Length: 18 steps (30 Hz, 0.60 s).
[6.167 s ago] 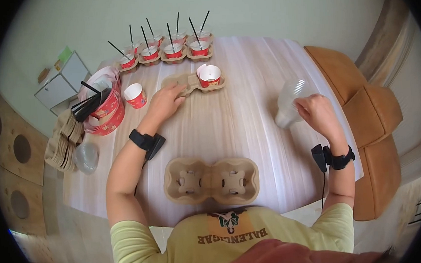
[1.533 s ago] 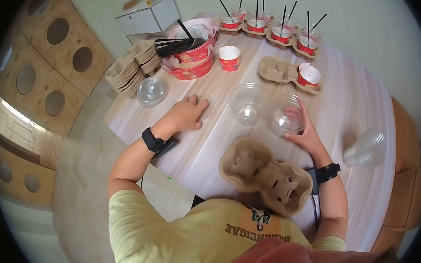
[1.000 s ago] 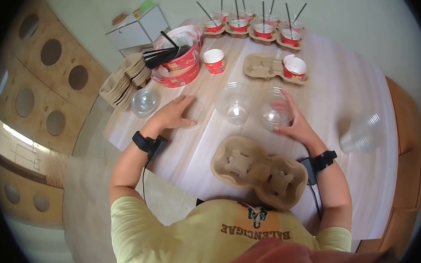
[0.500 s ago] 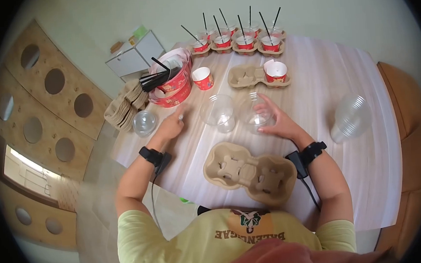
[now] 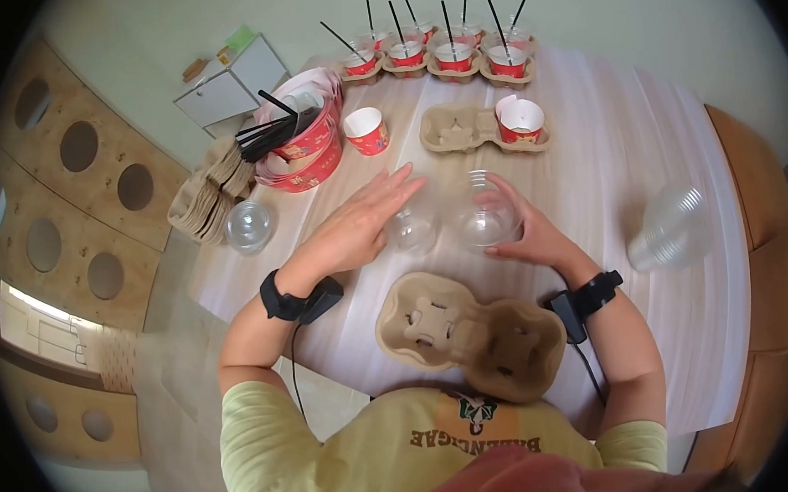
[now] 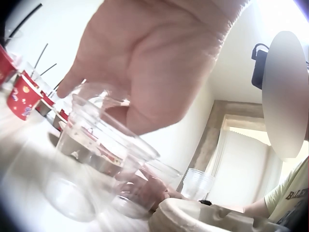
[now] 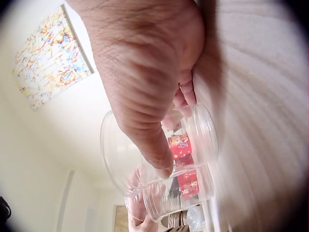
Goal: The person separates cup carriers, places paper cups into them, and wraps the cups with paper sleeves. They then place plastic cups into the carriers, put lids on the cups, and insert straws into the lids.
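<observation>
Two clear plastic cups stand side by side mid-table in the head view. My left hand (image 5: 364,216) reaches over the left clear cup (image 5: 414,228). Its fingers look extended in the head view. The left wrist view has this hand above the clear cup's rim (image 6: 116,126), thumb near the rim. My right hand (image 5: 532,227) holds the other clear cup (image 5: 483,217) from the side. In the right wrist view, its thumb lies along that cup's wall and the fingers are round the far side. An empty two-cup cardboard carrier (image 5: 469,332) lies between my forearms.
Farther back, a carrier (image 5: 454,130) holds one red paper cup (image 5: 520,120). A loose paper cup (image 5: 367,132) stands beside red tubs (image 5: 306,165) with black straws. Stacked clear cups (image 5: 671,227) lie right; stacked carriers (image 5: 203,200) stand left. Filled carriers (image 5: 453,73) line the back.
My left hand has left the table's left part and come right, to the left clear cup. My right hand has kept hold of its cup since 1.5 seconds ago. The view has turned.
</observation>
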Available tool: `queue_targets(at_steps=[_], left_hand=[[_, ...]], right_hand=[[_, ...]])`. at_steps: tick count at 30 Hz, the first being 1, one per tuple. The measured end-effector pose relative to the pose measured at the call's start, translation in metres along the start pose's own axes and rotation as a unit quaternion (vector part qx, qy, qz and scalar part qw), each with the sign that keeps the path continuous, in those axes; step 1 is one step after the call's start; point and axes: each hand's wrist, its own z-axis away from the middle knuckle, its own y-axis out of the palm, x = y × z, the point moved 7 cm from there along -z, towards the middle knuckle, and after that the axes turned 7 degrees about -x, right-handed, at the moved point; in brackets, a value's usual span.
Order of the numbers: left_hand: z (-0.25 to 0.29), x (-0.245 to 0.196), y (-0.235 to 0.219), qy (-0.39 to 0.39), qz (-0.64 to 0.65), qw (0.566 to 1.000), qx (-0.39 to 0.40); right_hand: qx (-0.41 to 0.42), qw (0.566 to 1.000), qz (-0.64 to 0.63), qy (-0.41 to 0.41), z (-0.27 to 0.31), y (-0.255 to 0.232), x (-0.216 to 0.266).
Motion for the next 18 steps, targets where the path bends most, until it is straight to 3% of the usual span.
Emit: queue_targets(at_steps=[7,10,15,18], left_hand=[[0.004,-0.005,-0.011,-0.003,0.080,0.995,0.058],[0.005,-0.006,-0.004,0.029,0.048,0.997,0.044],[0.028,-0.019,-0.014,0.033,-0.005,0.997,-0.069],[0.040,-0.019,-0.005,0.025,-0.013,0.998,-0.062]], right_hand=[[0.005,1.000,0.031,0.000,-0.001,0.000,0.002],[0.001,1.000,0.015,-0.005,-0.001,0.000,0.001],[-0.002,1.000,0.025,0.005,0.000,-0.001,0.001],[-0.002,1.000,0.022,-0.001,-0.001,0.000,-0.002]])
